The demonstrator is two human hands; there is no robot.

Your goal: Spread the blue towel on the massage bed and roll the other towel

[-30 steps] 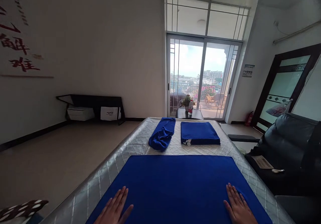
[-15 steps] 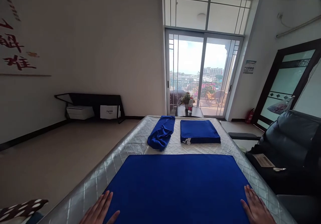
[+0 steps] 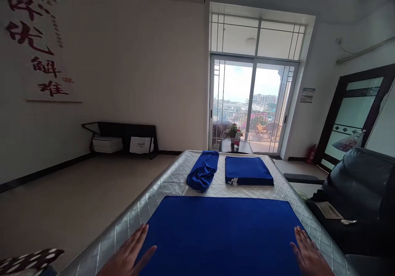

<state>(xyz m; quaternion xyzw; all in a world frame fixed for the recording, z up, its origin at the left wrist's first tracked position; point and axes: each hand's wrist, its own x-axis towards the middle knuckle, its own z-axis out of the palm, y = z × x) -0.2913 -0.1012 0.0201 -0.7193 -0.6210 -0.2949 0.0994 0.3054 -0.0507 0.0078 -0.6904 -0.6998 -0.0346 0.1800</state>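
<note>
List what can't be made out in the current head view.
Head view, all items:
Spread blue cloth: near edge cut off by the picture's bottom.
Left hand and right hand: palms hidden by their own backs; lower parts cut off at the bottom.
Folded blue stack: layers too fine to count.
Card on the black chair: print too small to read.

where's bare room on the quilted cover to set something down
The quilted cover is bare left of the crumpled cloth and right of the folded stack; the gap between them is narrow. Crowded: near end, with spread cloth, left hand, right hand.
</note>
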